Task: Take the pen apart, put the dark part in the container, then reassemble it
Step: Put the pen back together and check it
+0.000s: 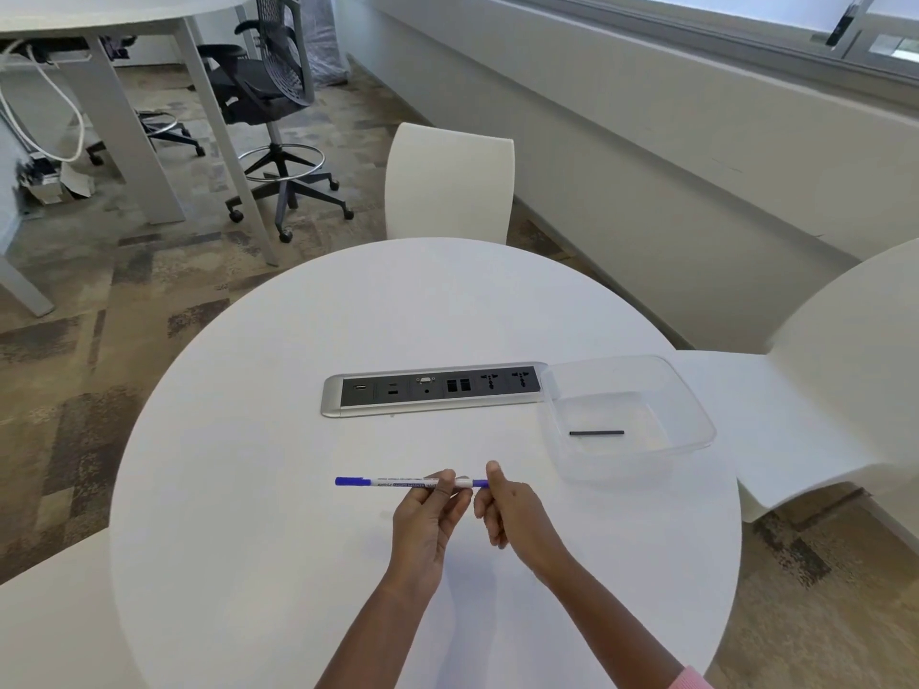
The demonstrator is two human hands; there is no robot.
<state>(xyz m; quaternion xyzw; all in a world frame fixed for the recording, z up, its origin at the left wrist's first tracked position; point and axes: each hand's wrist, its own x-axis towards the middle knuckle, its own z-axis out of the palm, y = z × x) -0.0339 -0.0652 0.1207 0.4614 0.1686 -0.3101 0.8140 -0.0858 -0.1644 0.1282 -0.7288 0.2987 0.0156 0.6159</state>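
Setting: a round white table [298,564] in an office, with white chairs around it and a dark swivel chair [268,92] on the carpet beyond.
Table fittings: a silver-framed socket panel [432,388] is set into the tabletop, its right end touching the container.
Pen [398,482]: held level above the table, in front of the panel; white barrel with print, blue cap at its left end, blue piece at its right end.
Left hand [427,519]: fingertips pinched around the barrel right of its middle; most of the pen juts out to the left.
Right hand [512,509]: thumb and fingers closed on the blue right end.
Container [696,410]: clear plastic tub, right of the hands, near the table's edge.
Dark part [596,433]: thin black rod lying flat on the tub's floor, well apart from both hands.
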